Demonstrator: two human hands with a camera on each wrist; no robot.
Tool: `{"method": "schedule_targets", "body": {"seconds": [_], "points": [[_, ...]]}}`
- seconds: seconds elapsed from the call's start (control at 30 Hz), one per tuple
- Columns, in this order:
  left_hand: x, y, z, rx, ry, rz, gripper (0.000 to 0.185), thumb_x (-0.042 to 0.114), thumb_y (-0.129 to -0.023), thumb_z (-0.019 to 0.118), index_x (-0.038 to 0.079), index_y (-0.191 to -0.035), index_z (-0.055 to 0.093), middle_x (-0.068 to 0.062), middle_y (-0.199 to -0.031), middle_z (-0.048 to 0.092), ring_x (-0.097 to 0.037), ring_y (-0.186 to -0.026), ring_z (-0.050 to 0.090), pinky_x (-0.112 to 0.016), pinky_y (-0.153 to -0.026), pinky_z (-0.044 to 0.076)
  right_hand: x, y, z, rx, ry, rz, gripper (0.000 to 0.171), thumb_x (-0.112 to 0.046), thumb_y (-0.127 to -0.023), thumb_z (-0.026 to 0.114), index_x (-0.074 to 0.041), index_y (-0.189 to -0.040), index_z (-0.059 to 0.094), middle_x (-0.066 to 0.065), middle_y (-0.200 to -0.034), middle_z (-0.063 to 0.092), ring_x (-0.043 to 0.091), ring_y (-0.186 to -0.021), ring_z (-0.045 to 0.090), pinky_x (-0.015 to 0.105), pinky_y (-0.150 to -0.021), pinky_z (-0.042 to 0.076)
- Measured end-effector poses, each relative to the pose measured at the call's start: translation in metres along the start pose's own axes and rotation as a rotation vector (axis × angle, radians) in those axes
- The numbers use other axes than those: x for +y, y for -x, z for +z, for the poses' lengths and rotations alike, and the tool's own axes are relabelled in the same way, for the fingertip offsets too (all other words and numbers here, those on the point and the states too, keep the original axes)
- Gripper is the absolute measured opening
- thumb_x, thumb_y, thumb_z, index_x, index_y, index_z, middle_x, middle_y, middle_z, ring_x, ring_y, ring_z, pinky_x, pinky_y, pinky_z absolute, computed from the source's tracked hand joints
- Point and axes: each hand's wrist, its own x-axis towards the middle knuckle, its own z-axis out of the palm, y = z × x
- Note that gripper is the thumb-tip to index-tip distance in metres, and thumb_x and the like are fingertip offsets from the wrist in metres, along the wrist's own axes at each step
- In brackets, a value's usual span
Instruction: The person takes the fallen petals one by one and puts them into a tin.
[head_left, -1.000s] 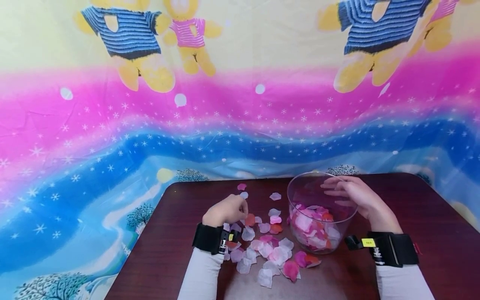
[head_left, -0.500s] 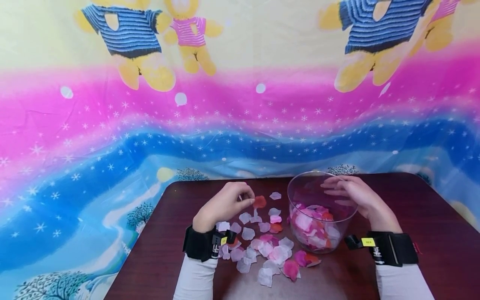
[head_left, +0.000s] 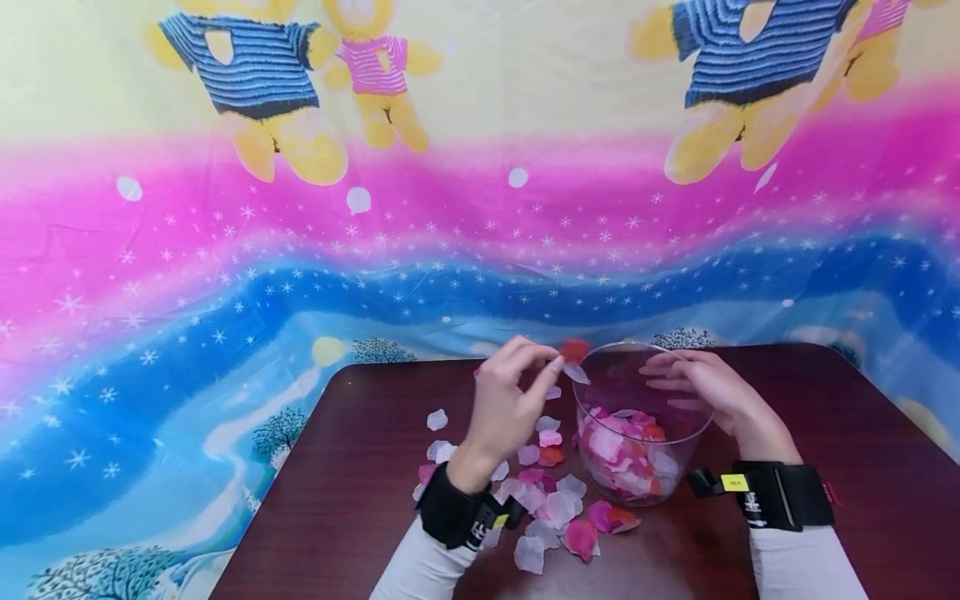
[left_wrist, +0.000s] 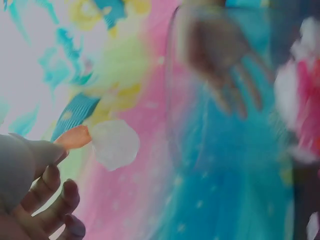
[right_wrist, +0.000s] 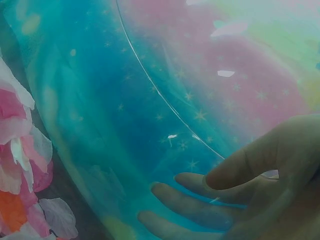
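My left hand (head_left: 510, 400) pinches an orange-red petal (head_left: 576, 349) and a white petal (head_left: 577, 372) between thumb and fingertips, just left of the clear container's rim. The left wrist view shows the orange petal (left_wrist: 74, 137) at the fingertips and the white petal (left_wrist: 116, 144) beyond it. Pink, white and red petals (head_left: 622, 450) lie heaped in the round clear container (head_left: 678, 437). At its right side my right hand (head_left: 723, 396) rests by the rim, fingers extended. Through the clear wall I cannot tell which fingers are inside.
Loose petals (head_left: 558, 507) lie scattered on the dark wooden table (head_left: 360, 467) left of and in front of the container, some partly hidden by the left arm. A printed cloth (head_left: 480, 208) with bears and snowflakes hangs behind the table.
My left hand has picked petals off the table and carried them up and right to the container's rim. The right hand and the container have stayed in place.
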Motion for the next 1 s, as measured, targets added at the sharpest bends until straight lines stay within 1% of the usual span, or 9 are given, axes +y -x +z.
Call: {"method": "schedule_targets", "body": {"seconds": [0.07, 0.13, 0.2, 0.27, 0.47, 0.63, 0.83, 0.9, 1.0], "points": [[0.004, 0.004, 0.011, -0.022, -0.013, 0.010, 0.011, 0.018, -0.101, 0.067, 0.011, -0.102, 0.075, 0.006, -0.086, 0.058, -0.012, -0.072, 0.054, -0.020, -0.064, 0.041, 0.000, 0.000, 0.000, 0.001, -0.001, 0.006, 0.046, -0.018, -0.111, 0.029, 0.002, -0.147, 0.048, 0.025, -0.146, 0.054, 0.045, -0.134, 0.052, 0.057, -0.102, 0.048], [0.006, 0.007, 0.018, -0.066, -0.039, 0.012, 0.010, 0.019, -0.101, 0.067, 0.013, -0.102, 0.075, 0.007, -0.087, 0.058, -0.010, -0.073, 0.054, -0.016, -0.065, 0.039, 0.000, 0.000, 0.001, 0.003, -0.002, 0.010, 0.046, -0.018, -0.111, 0.028, 0.002, -0.147, 0.048, 0.025, -0.147, 0.053, 0.046, -0.134, 0.051, 0.057, -0.102, 0.048], [0.005, 0.010, 0.022, -0.108, -0.071, 0.013, 0.009, 0.020, -0.101, 0.068, 0.014, -0.102, 0.075, 0.008, -0.089, 0.060, -0.008, -0.074, 0.054, -0.014, -0.065, 0.039, 0.001, 0.000, 0.001, 0.003, -0.002, 0.014, 0.046, -0.017, -0.111, 0.028, 0.002, -0.147, 0.048, 0.026, -0.147, 0.053, 0.046, -0.134, 0.051, 0.057, -0.102, 0.048], [0.005, 0.012, 0.022, -0.130, -0.097, 0.016, 0.008, 0.020, -0.100, 0.069, 0.014, -0.101, 0.075, 0.009, -0.090, 0.060, -0.007, -0.074, 0.054, -0.015, -0.064, 0.039, 0.000, -0.001, 0.002, 0.003, 0.001, 0.014, 0.046, -0.018, -0.110, 0.029, 0.002, -0.147, 0.048, 0.026, -0.147, 0.053, 0.046, -0.134, 0.051, 0.057, -0.102, 0.048], [0.004, 0.011, 0.018, -0.150, -0.120, 0.016, 0.009, 0.021, -0.100, 0.069, 0.016, -0.103, 0.076, 0.010, -0.091, 0.062, -0.002, -0.075, 0.052, -0.015, -0.063, 0.040, 0.000, -0.001, 0.001, 0.003, 0.010, 0.007, 0.045, -0.020, -0.111, 0.032, 0.001, -0.147, 0.049, 0.025, -0.145, 0.054, 0.045, -0.133, 0.052, 0.058, -0.102, 0.047], [0.004, 0.010, 0.012, -0.169, -0.107, 0.007, 0.012, 0.022, -0.100, 0.069, 0.016, -0.107, 0.075, 0.009, -0.092, 0.061, -0.006, -0.074, 0.053, -0.015, -0.063, 0.039, 0.001, -0.001, 0.000, 0.001, 0.002, 0.004, 0.045, -0.018, -0.110, 0.031, 0.002, -0.146, 0.049, 0.024, -0.144, 0.056, 0.045, -0.133, 0.052, 0.057, -0.102, 0.048], [-0.006, 0.004, -0.006, -0.184, -0.122, -0.039, 0.011, 0.020, -0.099, 0.070, 0.014, -0.106, 0.076, 0.009, -0.087, 0.057, -0.010, -0.070, 0.054, -0.021, -0.062, 0.039, 0.000, 0.000, 0.001, 0.005, 0.008, 0.000, 0.045, -0.019, -0.111, 0.031, 0.002, -0.146, 0.049, 0.023, -0.144, 0.056, 0.044, -0.133, 0.053, 0.056, -0.102, 0.049], [-0.013, 0.002, -0.017, -0.241, -0.160, -0.067, 0.011, 0.022, -0.098, 0.071, 0.016, -0.107, 0.076, 0.010, -0.087, 0.058, -0.008, -0.071, 0.054, -0.022, -0.063, 0.041, 0.000, 0.000, 0.001, 0.007, 0.009, -0.001, 0.045, -0.020, -0.111, 0.031, 0.002, -0.146, 0.049, 0.023, -0.144, 0.057, 0.044, -0.132, 0.053, 0.055, -0.101, 0.049], [-0.026, 0.003, -0.035, -0.406, -0.218, -0.126, 0.013, 0.022, -0.097, 0.073, 0.016, -0.108, 0.075, 0.009, -0.091, 0.062, -0.007, -0.077, 0.057, -0.024, -0.068, 0.046, 0.000, 0.001, 0.001, 0.006, 0.007, 0.000, 0.045, -0.021, -0.111, 0.031, 0.002, -0.146, 0.049, 0.022, -0.143, 0.058, 0.044, -0.132, 0.054, 0.055, -0.101, 0.050]]}}
